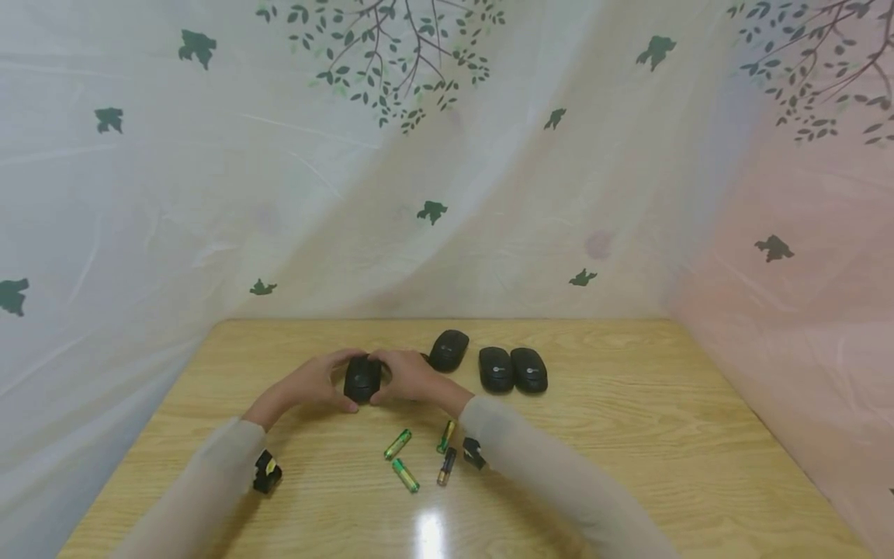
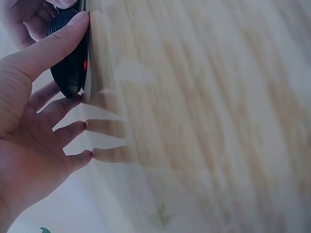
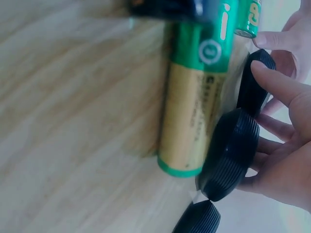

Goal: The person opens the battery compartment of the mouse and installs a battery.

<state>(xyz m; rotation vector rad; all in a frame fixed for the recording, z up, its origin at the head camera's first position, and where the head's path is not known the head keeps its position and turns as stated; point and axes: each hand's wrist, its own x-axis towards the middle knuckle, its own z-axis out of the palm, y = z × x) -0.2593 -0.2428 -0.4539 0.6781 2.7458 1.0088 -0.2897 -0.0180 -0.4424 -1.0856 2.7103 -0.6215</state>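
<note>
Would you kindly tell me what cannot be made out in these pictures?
Head view: a dark thing, likely a mouse, mostly hidden by the right hand.
Head view: print on the dark battery, too small.
Left wrist view: part of the held mouse, covered by the left hand.
Right wrist view: the lowest mouse, cut off by the bottom edge.

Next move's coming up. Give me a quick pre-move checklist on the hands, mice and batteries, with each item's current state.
1. Left hand gripping the held mouse: ok, on its left side.
2. Right hand gripping the same mouse: ok, on its right side.
3. Held mouse's red light showing: ok, in the left wrist view.
4. Held mouse's underside checked: cannot tell, hidden.
5. Space beside the right hand: not ok, another mouse lies close to its fingers.
6. Four batteries clear of both hands: ok, loose on the table.
</note>
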